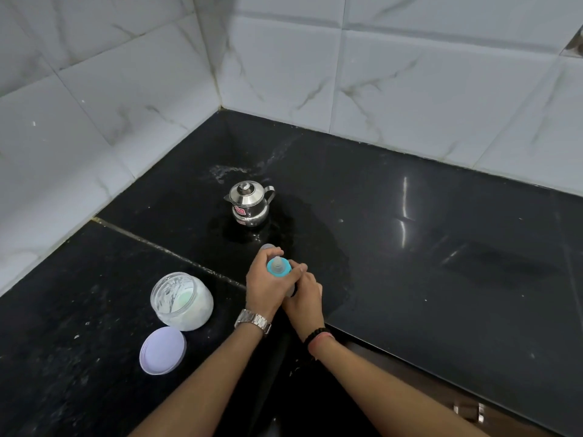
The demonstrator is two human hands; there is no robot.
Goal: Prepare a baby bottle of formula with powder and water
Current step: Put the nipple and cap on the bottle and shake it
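Note:
The baby bottle [279,267] stands on the black counter, seen from above: a teal collar with a clear nipple in its middle. My left hand [268,287] curls round the collar from the left. My right hand [304,299] grips the bottle's body lower down on the right; the body is mostly hidden by both hands. An open glass jar [181,301] of white powder sits to the left, with its lilac lid [162,350] lying flat in front of it. A small steel pot [249,201] with a lid and spout stands behind the bottle.
The black stone counter [410,263] meets white marble-tiled walls at a corner behind the pot. A wet patch surrounds the pot, and water streaks lie behind it. A small clear object [268,246] shows just behind my left hand. The counter's front edge runs at lower right.

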